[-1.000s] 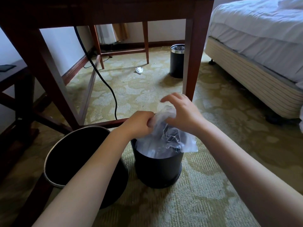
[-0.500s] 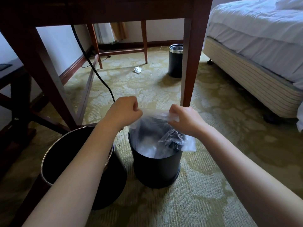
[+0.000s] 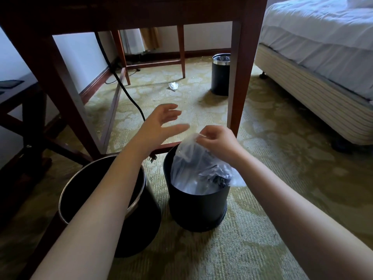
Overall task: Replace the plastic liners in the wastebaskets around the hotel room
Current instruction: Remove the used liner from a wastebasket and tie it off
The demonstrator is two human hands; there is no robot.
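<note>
A small black wastebasket stands on the carpet in front of me with a clear plastic liner rising out of it. My right hand pinches the liner's top edge and holds it up above the rim. My left hand hovers to the left of the liner, fingers spread, touching nothing. A larger black wastebasket with a metal rim sits to the left under my left forearm, with no liner visible in it. A third black wastebasket with a liner stands farther back by the desk leg.
A dark wooden desk spans above the baskets, its legs left and right. A black cable hangs down beneath it. A crumpled white scrap lies on the carpet. The bed fills the right side.
My left hand has let go of the liner and opened, moving up and away. My right hand has lifted the liner's edge higher.
</note>
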